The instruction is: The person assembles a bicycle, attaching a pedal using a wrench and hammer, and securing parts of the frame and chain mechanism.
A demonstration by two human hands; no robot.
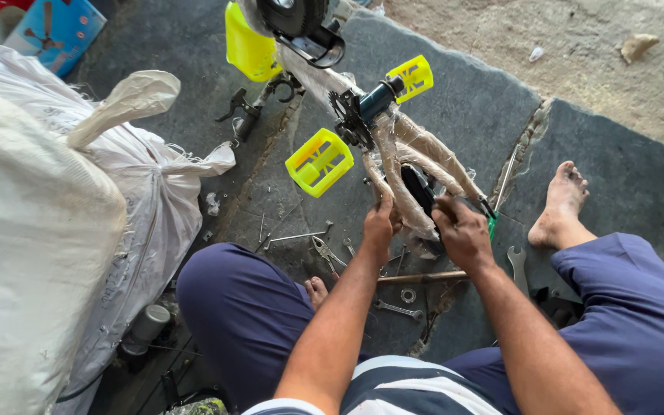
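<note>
1. Nearest the camera, a striped shirt hem [393, 384] and two legs in blue trousers [247, 307] are being seen, spread to either side of a wrapped bicycle frame [413, 165] that is lying on dark stone paving [486, 107].
2. Between the legs, just below the frame, loose tools are being left on the stone: a wooden-handled tool [423, 277], a small spanner [400, 310], pliers [324, 252] and a thin metal rod [295, 237].
3. The left hand [380, 223] is being held against the lower end of the frame, its fingers curled together around one wrapped tube.
4. The right hand [463, 230] is being pressed to the same lower end, just right of the left hand, fingers bent and closed on a dark part of the frame; exactly what is being pinched cannot be told.
5. A bare foot [559, 204] is being rested on the stone to the right of the frame, and a larger spanner [517, 263] is lying near it.
6. On the frame's crank, a yellow pedal [319, 161] is being shown to the left and a second yellow pedal [411, 77] farther up.
7. Left of the frame, large white woven sacks [55, 230] are being piled.
8. Beyond the frame's far end, a yellow plastic part [249, 46] is being seen.
</note>
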